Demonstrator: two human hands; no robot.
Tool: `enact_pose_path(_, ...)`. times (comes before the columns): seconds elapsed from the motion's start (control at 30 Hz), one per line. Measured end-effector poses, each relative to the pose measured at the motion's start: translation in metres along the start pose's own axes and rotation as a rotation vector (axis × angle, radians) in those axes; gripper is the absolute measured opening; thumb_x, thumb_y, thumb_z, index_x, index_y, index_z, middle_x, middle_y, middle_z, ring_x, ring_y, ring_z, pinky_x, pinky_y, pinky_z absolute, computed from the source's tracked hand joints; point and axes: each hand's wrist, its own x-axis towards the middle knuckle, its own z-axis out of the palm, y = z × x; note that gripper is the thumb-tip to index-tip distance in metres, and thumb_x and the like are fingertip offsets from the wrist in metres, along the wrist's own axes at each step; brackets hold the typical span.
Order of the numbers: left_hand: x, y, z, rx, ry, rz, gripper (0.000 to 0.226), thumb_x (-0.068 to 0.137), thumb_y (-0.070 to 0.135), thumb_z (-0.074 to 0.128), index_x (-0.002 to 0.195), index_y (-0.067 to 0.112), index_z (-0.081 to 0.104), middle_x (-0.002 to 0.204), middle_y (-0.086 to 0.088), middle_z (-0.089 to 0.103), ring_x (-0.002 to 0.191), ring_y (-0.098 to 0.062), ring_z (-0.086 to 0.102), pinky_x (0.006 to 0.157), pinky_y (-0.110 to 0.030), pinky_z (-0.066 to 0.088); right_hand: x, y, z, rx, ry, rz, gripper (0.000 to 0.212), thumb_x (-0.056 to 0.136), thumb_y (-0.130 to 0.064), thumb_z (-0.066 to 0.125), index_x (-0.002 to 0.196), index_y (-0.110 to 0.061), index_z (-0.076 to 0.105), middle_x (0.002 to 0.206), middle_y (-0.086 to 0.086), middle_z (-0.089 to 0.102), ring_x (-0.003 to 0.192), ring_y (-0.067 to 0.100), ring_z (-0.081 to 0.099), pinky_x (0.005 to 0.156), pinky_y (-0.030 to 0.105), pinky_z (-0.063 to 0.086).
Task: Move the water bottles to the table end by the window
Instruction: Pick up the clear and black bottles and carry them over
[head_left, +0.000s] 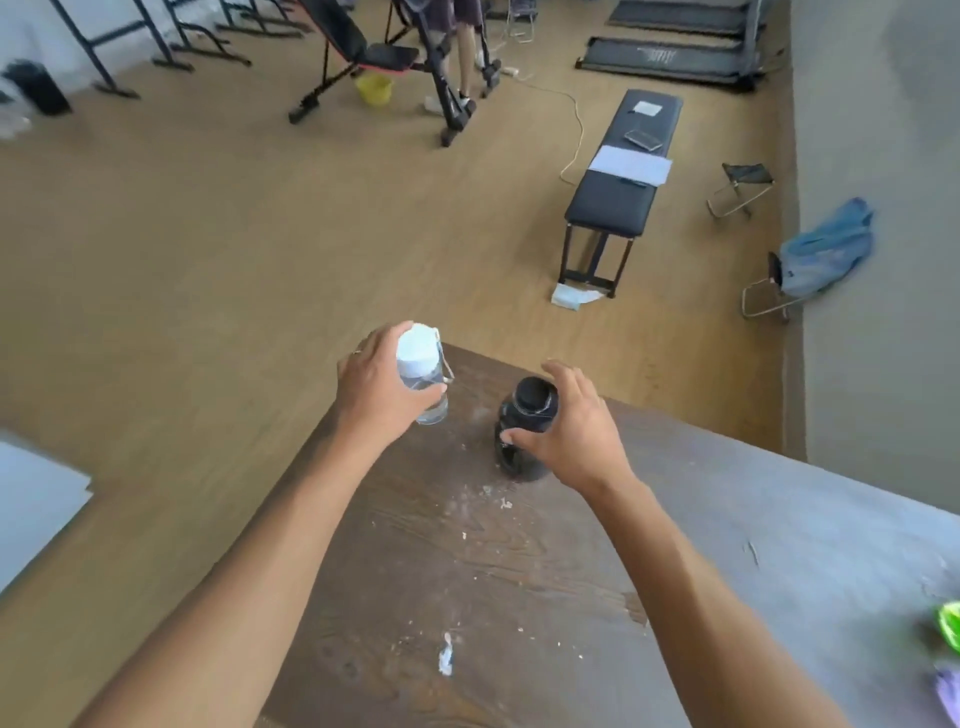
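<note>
Clear bottle (423, 376), white cap: upright near the table (519, 571) far-left corner, cap up, left hand (382, 387) wrapped round its neck. Dark bottle (524, 426), just right: upright on the tabletop, right hand (574, 428) cupped loosely at its shoulder, fingers half-curled, grip unclear. Each hand nearest its own bottle.

Home gym or fitness room, treadmills (675, 57), adjustable weight bench (363, 52), flat padded bench (618, 197), wooden floor (260, 234)
</note>
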Motion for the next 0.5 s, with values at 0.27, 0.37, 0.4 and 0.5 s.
enact_pose_path(0.27, 0.039, -0.047, 0.043, -0.179, -0.053, -0.04, 0.08, 0.064, 0.034, 0.091, 0.133, 0.034, 0.051, 0.134, 0.008, 0.057, 0.12, -0.02, 0.054, 0.088, -0.031, 0.047, 0.019, 0.019, 0.043, 0.047, 0.06, 0.083, 0.068, 0.073, -0.03, 0.094, 0.128, -0.027, 0.054, 0.123, 0.0, 0.063, 0.113, 0.025, 0.062, 0.09, 0.039, 0.056)
enact_pose_path(0.37, 0.043, -0.041, 0.053, -0.221, -0.013, -0.097, 0.081, 0.063, 0.04, 0.09, 0.132, 0.041, 0.047, 0.127, 0.006, 0.058, 0.111, -0.019, 0.052, 0.082, -0.035, 0.052, 0.018, 0.023, 0.044, 0.047, 0.077, 0.057, 0.067, 0.075, -0.032, 0.093, 0.131, -0.026, 0.055, 0.123, 0.0, 0.064, 0.112, 0.024, 0.064, 0.092, 0.041, 0.057)
enact_pose_path(0.4, 0.043, -0.038, 0.055, -0.224, -0.009, -0.115, 0.081, 0.064, 0.04, 0.09, 0.132, 0.042, 0.047, 0.128, 0.004, 0.059, 0.111, -0.02, 0.053, 0.08, -0.035, 0.052, 0.016, 0.023, 0.043, 0.048, 0.084, 0.056, 0.068, 0.076, -0.033, 0.093, 0.131, -0.026, 0.055, 0.123, -0.001, 0.064, 0.112, 0.025, 0.065, 0.092, 0.042, 0.058)
enact_pose_path(0.5, 0.036, -0.024, 0.056, -0.208, -0.049, -0.107, 0.08, 0.066, 0.039, 0.09, 0.134, 0.045, 0.048, 0.128, 0.0, 0.061, 0.113, -0.024, 0.057, 0.078, -0.032, 0.05, -0.001, 0.026, 0.032, 0.074, 0.111, 0.09, 0.067, 0.075, -0.033, 0.093, 0.131, -0.025, 0.058, 0.123, 0.0, 0.064, 0.11, 0.025, 0.067, 0.092, 0.044, 0.059)
